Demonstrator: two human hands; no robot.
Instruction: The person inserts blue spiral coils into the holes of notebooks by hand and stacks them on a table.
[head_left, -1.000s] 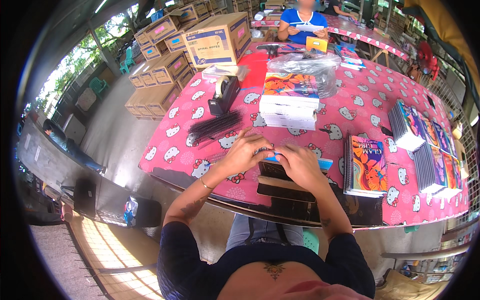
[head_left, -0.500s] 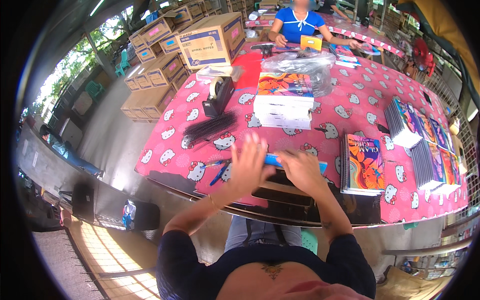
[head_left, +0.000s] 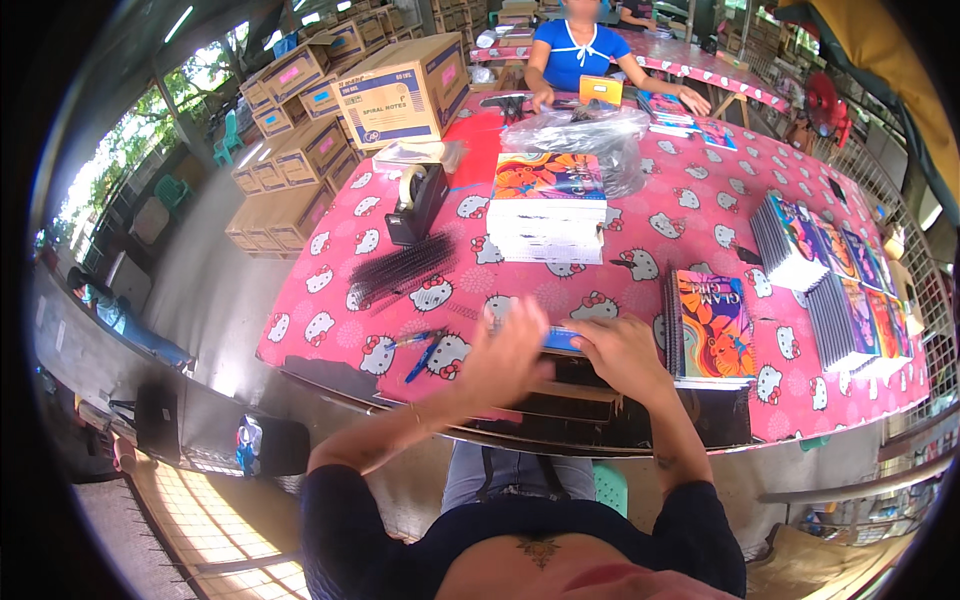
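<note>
In front of me at the near table edge lies a narrow blue bar-like thing [head_left: 560, 339], mostly covered by my hands; its kind I cannot make out. My right hand [head_left: 625, 358] is closed over its right part, thumb toward the left. Beside it, my left hand [head_left: 508, 352] is blurred by motion, its fingers stretched out over the bar's left end, with no grip visible. Two pens [head_left: 423, 362] lie left of that hand. Beyond them rests a bundle of black spiral binding coils [head_left: 402, 272]. A stack of unbound notebooks [head_left: 547, 215] with colourful covers stands straight ahead.
Spiral-bound notebooks [head_left: 715, 325] are stacked to my right, more piles [head_left: 840, 285] farther right. A black tape dispenser [head_left: 418, 205] and clear plastic wrap [head_left: 590, 135] lie on the pink patterned tablecloth [head_left: 640, 235]. Cartons [head_left: 400, 95] rise at the left; a person in blue [head_left: 580, 55] sits across.
My left hand has shifted a little over the bar's left end and blurred. My right hand stays on the bar. The person across has drawn a hand back from a colourful notebook, now on the table.
</note>
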